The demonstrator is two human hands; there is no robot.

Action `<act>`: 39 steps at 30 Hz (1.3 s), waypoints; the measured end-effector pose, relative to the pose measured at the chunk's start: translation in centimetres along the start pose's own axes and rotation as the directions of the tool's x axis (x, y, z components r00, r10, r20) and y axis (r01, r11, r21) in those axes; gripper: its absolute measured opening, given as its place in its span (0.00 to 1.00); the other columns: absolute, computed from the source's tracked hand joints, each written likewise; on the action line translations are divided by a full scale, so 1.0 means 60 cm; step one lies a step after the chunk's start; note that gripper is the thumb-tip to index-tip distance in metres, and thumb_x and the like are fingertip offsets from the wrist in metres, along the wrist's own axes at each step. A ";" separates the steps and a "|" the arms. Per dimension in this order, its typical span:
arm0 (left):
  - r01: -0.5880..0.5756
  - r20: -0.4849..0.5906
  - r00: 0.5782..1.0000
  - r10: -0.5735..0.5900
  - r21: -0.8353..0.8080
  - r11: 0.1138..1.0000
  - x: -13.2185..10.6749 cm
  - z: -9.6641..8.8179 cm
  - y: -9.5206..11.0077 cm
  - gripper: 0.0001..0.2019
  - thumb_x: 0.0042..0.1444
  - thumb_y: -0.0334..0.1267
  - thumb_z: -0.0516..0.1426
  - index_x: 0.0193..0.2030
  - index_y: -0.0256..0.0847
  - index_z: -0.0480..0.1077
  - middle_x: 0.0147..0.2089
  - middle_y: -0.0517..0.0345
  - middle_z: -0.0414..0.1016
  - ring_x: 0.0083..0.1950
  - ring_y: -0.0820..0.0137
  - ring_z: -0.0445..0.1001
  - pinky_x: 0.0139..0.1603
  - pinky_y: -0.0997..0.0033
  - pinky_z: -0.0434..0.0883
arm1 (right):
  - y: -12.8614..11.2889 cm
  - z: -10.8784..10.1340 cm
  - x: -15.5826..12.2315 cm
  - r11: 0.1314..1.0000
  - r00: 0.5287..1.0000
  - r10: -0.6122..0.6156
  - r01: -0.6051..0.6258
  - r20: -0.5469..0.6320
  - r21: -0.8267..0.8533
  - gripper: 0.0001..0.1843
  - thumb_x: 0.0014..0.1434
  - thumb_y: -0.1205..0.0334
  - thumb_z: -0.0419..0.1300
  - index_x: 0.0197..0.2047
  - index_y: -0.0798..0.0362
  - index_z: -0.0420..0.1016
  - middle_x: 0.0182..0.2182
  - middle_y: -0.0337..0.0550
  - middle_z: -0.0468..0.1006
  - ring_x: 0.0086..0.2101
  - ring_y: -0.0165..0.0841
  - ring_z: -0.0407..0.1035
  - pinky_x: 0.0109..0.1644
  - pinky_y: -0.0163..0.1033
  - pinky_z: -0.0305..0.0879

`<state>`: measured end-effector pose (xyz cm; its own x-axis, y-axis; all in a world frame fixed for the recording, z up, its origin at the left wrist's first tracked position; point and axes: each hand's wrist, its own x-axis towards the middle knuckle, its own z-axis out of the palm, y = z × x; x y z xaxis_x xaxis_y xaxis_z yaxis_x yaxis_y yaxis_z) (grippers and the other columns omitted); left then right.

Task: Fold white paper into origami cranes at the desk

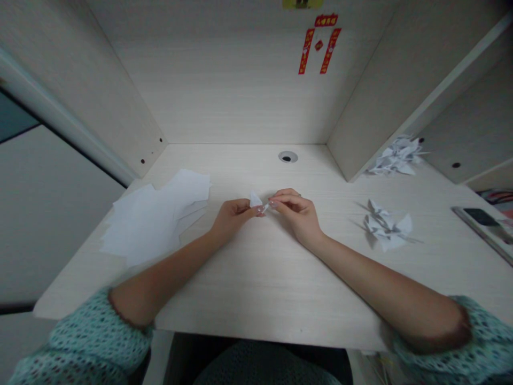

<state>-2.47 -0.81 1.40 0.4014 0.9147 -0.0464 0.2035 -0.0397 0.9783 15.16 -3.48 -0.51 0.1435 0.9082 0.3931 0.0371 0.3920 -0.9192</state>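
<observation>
Paper piece (255, 200) pinched between left grip (232, 214) and right grip (296, 211); both closed.

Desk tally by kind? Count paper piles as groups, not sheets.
White sheet stack: 1
Small folded paper piece, pinched by left hand and right hand: 1
Folded paper figure clusters: 2, near cluster, far cluster
Dark flat device: 1
Total: 5

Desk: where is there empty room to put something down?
The desk is bare along the near edge, between the two forearms, and at the back, around the cable hole. Crowded: white sheets on the left, folded paper shapes on the right, and the middle, where the left hand and right hand pinch a small folded paper.
</observation>
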 end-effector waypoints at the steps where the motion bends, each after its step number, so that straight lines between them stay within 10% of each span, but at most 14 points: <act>1: -0.007 0.011 1.000 0.007 -0.016 1.000 0.000 0.000 0.000 0.17 0.47 0.51 0.62 0.28 0.37 0.75 0.29 0.57 0.77 0.34 0.69 0.74 0.36 0.72 0.66 | 0.000 0.001 -0.001 1.000 1.000 0.007 -0.007 -0.006 0.013 0.05 0.50 0.54 0.68 0.30 0.44 0.81 0.32 0.42 0.76 0.36 0.34 0.70 0.42 0.45 0.67; 23: -0.056 -0.048 0.997 0.064 0.140 0.989 -0.004 -0.001 -0.005 0.19 0.48 0.54 0.60 0.29 0.37 0.76 0.25 0.59 0.73 0.30 0.71 0.71 0.28 0.75 0.62 | 0.004 0.003 0.000 0.990 0.989 0.140 -0.140 -0.041 -0.010 0.08 0.48 0.55 0.67 0.26 0.49 0.79 0.30 0.41 0.73 0.32 0.31 0.67 0.37 0.40 0.63; 39: -0.034 -0.049 0.998 0.032 -0.036 0.999 -0.001 0.001 0.002 0.16 0.48 0.50 0.62 0.27 0.36 0.76 0.29 0.56 0.78 0.32 0.69 0.75 0.34 0.74 0.64 | 0.001 -0.002 0.006 0.984 0.983 0.178 -0.179 0.037 0.021 0.10 0.49 0.52 0.66 0.26 0.50 0.80 0.31 0.42 0.77 0.35 0.33 0.69 0.44 0.42 0.63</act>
<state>-2.41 -0.93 1.50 0.3635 0.9316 -0.0048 0.1576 -0.0564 0.9859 15.31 -3.16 -0.46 0.1111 0.9683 0.2238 -0.0103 0.2263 -0.9740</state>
